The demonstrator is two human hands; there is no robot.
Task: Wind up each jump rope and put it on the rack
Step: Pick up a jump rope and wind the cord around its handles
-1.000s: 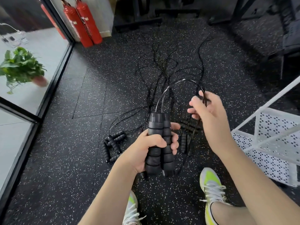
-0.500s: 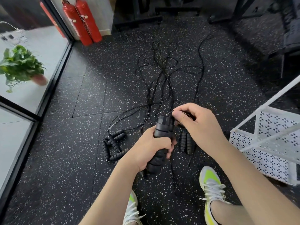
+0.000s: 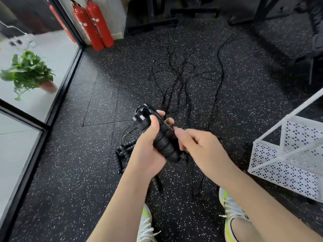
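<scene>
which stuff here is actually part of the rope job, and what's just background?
Job:
- rope handles, gripped by left hand
- right hand, pinching the cord by the handles
- loose ropes on the floor
- other handles on the floor
- white rack

Background:
- fire extinguishers
- potted plant
- shoes

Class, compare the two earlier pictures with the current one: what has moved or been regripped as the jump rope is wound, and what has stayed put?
The right hand, earlier lifting a cord loop high, has come down against the handles. The left hand keeps gripping them but has tilted them from upright to slanting up-left. The cord now runs along the handles. The loose ropes on the floor, the spare handles and the white rack stayed put.
</scene>
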